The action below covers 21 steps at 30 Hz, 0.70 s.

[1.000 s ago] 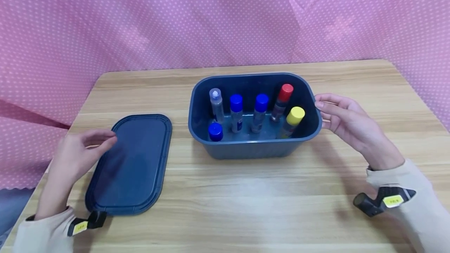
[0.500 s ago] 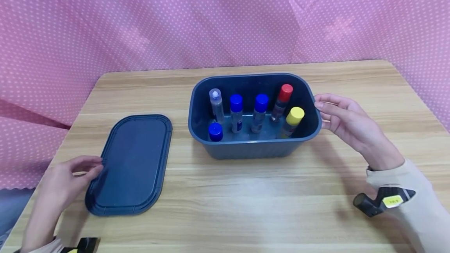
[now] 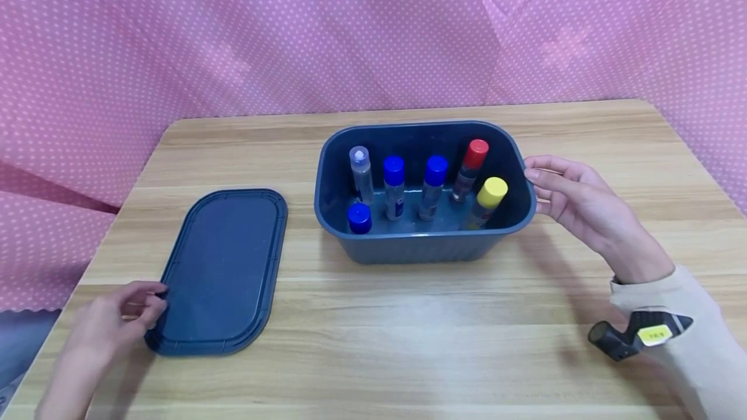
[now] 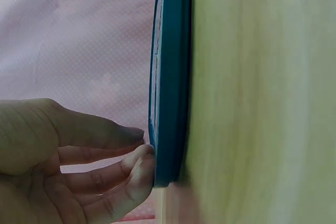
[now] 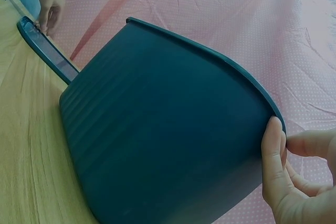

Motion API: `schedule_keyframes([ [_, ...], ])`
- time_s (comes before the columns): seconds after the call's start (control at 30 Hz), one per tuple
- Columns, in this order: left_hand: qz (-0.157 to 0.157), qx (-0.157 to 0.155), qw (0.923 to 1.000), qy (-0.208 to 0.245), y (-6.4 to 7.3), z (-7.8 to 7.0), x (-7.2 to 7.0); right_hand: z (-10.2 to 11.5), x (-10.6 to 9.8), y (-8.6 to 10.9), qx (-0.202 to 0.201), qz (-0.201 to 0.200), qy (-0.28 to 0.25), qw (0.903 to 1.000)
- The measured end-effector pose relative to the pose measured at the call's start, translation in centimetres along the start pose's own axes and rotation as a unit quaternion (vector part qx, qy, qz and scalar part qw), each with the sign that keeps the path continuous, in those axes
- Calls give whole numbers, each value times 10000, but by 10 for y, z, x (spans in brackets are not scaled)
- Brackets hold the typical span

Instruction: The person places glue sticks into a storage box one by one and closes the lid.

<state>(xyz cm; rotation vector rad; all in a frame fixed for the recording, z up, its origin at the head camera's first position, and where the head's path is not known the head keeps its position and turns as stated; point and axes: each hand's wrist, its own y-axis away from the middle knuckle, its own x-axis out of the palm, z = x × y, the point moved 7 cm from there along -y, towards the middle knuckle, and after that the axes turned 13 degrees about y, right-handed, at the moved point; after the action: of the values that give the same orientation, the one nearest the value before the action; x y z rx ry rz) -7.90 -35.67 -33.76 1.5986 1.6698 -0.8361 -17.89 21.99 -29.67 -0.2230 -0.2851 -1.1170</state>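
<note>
A dark blue rectangular lid (image 3: 222, 271) with rounded corners lies flat on the left of the table. My left hand (image 3: 111, 336) is at its left edge, near the front corner. In the left wrist view the fingertips (image 4: 144, 163) touch the lid's side, while the thumb is bent close to them. In the middle stands a dark blue plastic bin (image 3: 414, 249). My right hand (image 3: 583, 203) holds its right rim, with fingers against the outer wall and the thumb at the edge in the right wrist view (image 5: 299, 177).
Several small clear bottles stand in the bin: some with blue caps (image 3: 393, 170), one with a red cap (image 3: 476, 153), one with a yellow cap (image 3: 492, 193). One is pale-topped (image 3: 360, 167). The wooden table (image 3: 408, 342) backs onto a pink dotted cloth (image 3: 350, 31).
My left hand has come down from above the lid toward the front left, and its fingertips now meet the lid's edge. The right hand stays at the bin's rim.
</note>
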Motion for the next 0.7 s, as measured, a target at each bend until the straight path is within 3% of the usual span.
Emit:
schedule_keyframes([
  [0.27, -58, -325, 9993, -155, 9, 10, -8, 0, 1, 0, -31, 13, -5, 10000],
  [0.4, 508, -773, 9952, -305, 10, 20, -3, 0, 0, 0, -10, 1, 8, 10000],
  [0.53, 1231, -1331, 9830, -289, 11, 29, 6, 0, 0, 0, 10, -14, 27, 10000],
  [0.6, 1381, -1451, 9795, -224, 11, 31, 8, 0, 0, 0, 3, 1, 43, 10000],
  [0.7, 1436, -1582, 9766, 252, 12, 34, 8, 0, 0, 0, -8, 29, 37, 10000],
])
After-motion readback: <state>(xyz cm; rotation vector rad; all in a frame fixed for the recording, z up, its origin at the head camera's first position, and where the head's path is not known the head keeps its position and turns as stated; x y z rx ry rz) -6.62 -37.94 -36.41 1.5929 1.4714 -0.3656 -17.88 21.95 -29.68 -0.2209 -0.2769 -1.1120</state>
